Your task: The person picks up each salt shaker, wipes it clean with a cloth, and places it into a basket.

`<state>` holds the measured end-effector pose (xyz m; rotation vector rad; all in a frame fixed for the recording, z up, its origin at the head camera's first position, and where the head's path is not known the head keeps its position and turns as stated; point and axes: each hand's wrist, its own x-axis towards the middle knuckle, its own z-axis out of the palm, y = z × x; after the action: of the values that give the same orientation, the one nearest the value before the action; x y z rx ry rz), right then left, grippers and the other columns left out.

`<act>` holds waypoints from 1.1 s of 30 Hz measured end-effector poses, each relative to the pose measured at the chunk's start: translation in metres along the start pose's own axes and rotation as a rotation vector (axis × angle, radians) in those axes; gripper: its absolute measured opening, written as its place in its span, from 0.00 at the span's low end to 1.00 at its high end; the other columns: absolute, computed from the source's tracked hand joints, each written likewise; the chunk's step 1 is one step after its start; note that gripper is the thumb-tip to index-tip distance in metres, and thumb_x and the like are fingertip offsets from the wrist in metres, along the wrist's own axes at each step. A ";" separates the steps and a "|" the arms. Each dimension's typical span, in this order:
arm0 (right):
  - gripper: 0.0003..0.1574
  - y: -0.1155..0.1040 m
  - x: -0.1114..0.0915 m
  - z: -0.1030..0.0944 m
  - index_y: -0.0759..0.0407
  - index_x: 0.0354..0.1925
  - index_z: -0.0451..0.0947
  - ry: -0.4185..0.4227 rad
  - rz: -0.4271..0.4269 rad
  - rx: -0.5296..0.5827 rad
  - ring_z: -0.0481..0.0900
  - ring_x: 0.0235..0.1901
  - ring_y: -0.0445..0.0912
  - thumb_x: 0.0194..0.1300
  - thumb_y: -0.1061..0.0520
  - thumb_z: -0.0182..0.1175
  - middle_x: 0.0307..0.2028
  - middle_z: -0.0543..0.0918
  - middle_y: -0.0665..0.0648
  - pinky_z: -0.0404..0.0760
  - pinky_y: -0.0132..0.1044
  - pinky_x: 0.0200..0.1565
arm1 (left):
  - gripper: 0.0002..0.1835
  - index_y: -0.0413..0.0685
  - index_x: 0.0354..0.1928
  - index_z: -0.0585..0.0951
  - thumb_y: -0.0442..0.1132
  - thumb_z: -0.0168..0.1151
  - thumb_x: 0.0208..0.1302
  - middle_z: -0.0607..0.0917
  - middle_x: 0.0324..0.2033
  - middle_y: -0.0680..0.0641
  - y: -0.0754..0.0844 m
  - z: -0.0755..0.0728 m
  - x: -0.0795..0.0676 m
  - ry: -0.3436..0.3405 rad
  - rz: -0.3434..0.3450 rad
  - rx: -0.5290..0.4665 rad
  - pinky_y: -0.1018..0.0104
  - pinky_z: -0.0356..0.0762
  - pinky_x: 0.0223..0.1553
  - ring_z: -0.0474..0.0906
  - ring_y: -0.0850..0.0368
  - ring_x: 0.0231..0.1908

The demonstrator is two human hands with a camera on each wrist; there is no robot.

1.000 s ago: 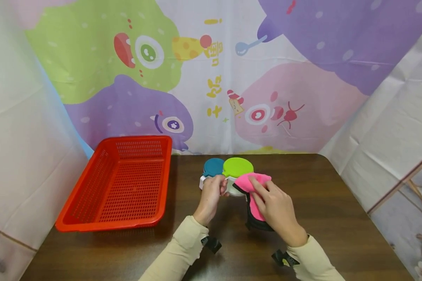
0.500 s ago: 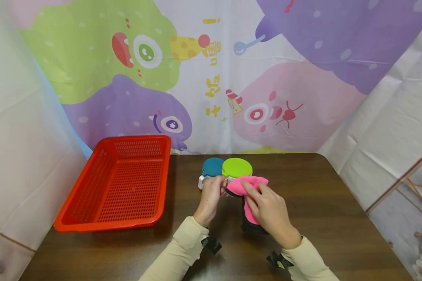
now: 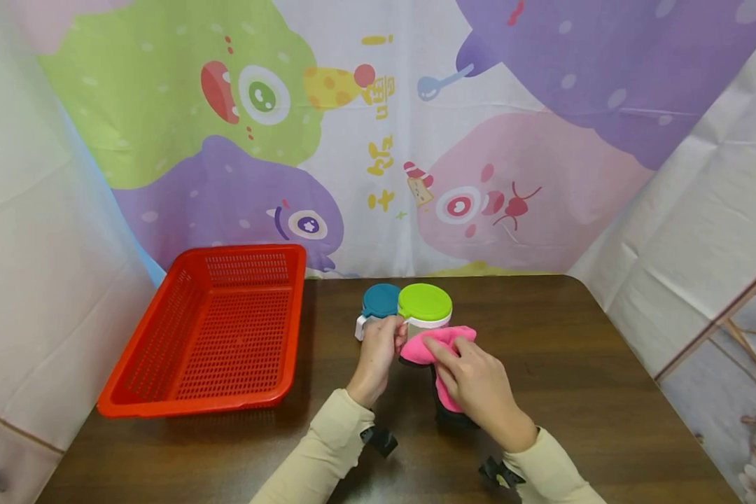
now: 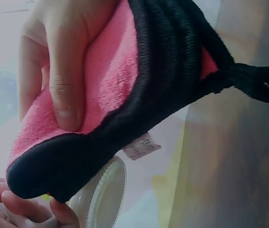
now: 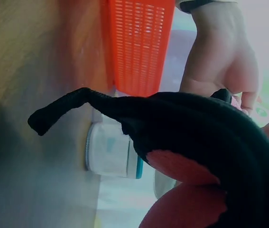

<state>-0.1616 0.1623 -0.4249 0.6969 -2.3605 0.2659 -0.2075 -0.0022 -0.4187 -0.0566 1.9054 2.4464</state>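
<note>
Head view: the black-edged pink cloth sits low and just in front of the green-lidded jar, bunched against its near side. A second ago it lay higher across that jar's front; it has slid down and toward the person, baring the white band under the green lid. The jar itself has barely shifted. That suggests a short sweep of the cloth while the jar is kept steady, with neither thing given up. Whether the cloth touches the jar's wall cannot be told.

The right hand, in front and to the right of the green-lidded jar, is clamped on the cloth, its fingers pressing into the pink pile. On the jar's near left side, the left hand has its fingers curled together, apparently round the jar's handle. The right wrist view suggests the jar's base is raised off the counter.

Immediately left of the green-lidded jar stands the blue-lidded jar, and well apart on that same side lies the red basket. Behind the jar hangs a cartoon-printed curtain.
</note>
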 end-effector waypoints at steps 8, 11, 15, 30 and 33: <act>0.29 0.002 -0.006 0.002 0.46 0.51 0.83 0.002 0.006 -0.007 0.61 0.20 0.41 0.47 0.56 0.74 0.23 0.70 0.52 0.65 0.31 0.21 | 0.14 0.44 0.18 0.68 0.34 0.46 0.63 0.65 0.13 0.54 -0.001 -0.002 0.002 -0.025 0.002 -0.038 0.70 0.60 0.25 0.60 0.61 0.19; 0.27 0.004 -0.006 0.001 0.48 0.50 0.84 0.041 0.005 -0.010 0.61 0.20 0.42 0.47 0.56 0.73 0.23 0.68 0.52 0.65 0.32 0.21 | 0.14 0.45 0.18 0.68 0.34 0.45 0.63 0.64 0.13 0.54 -0.002 -0.002 0.003 -0.027 -0.001 -0.058 0.69 0.62 0.26 0.60 0.61 0.19; 0.27 0.006 -0.003 -0.005 0.49 0.50 0.83 0.099 -0.004 -0.004 0.61 0.20 0.43 0.48 0.57 0.72 0.23 0.66 0.52 0.65 0.33 0.21 | 0.15 0.47 0.18 0.67 0.34 0.44 0.64 0.64 0.13 0.55 -0.002 -0.002 0.003 -0.018 -0.009 -0.061 0.68 0.67 0.27 0.60 0.62 0.18; 0.28 -0.002 0.007 -0.009 0.50 0.50 0.83 0.100 0.009 0.009 0.56 0.19 0.41 0.47 0.57 0.74 0.22 0.67 0.53 0.60 0.30 0.21 | 0.15 0.47 0.17 0.71 0.34 0.49 0.63 0.67 0.14 0.56 0.003 0.001 -0.003 0.007 0.021 0.002 0.72 0.62 0.24 0.62 0.63 0.19; 0.28 -0.004 0.006 -0.007 0.49 0.50 0.83 0.095 -0.006 0.008 0.58 0.19 0.42 0.47 0.57 0.73 0.23 0.68 0.53 0.63 0.32 0.20 | 0.15 0.47 0.17 0.71 0.34 0.49 0.62 0.67 0.14 0.57 0.003 0.001 -0.003 0.014 0.029 -0.002 0.73 0.60 0.23 0.61 0.64 0.19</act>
<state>-0.1597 0.1588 -0.4158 0.6804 -2.2676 0.2989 -0.2049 -0.0019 -0.4153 -0.0467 1.9228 2.4725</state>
